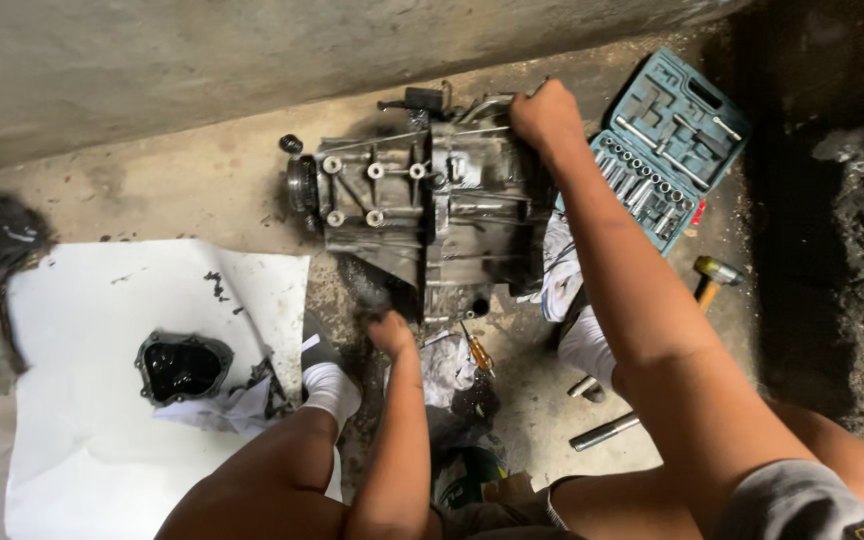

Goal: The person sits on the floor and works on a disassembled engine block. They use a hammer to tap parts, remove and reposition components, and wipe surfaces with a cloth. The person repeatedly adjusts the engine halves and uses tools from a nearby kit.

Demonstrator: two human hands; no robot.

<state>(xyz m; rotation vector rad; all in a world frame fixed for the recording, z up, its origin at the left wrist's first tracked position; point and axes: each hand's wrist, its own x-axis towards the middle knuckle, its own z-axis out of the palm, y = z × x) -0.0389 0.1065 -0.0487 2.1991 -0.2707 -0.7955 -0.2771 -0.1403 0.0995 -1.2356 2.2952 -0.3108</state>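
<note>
A grimy metal gearbox housing [422,215] lies on the concrete floor in front of me. My right hand [544,112] is closed over its far upper edge. My left hand [389,330] presses against the housing's near lower edge, fingers curled on it. A screwdriver with an orange handle [476,350] lies on the floor just right of my left hand. A black cover plate [183,366] rests on a white sheet [102,300] to the left.
An open teal socket set case [667,145] sits at the right of the housing. A hammer [710,277] lies beside it, and metal bars [604,431] lie near my right leg. A concrete wall [202,60] runs behind. My white-socked feet flank the housing.
</note>
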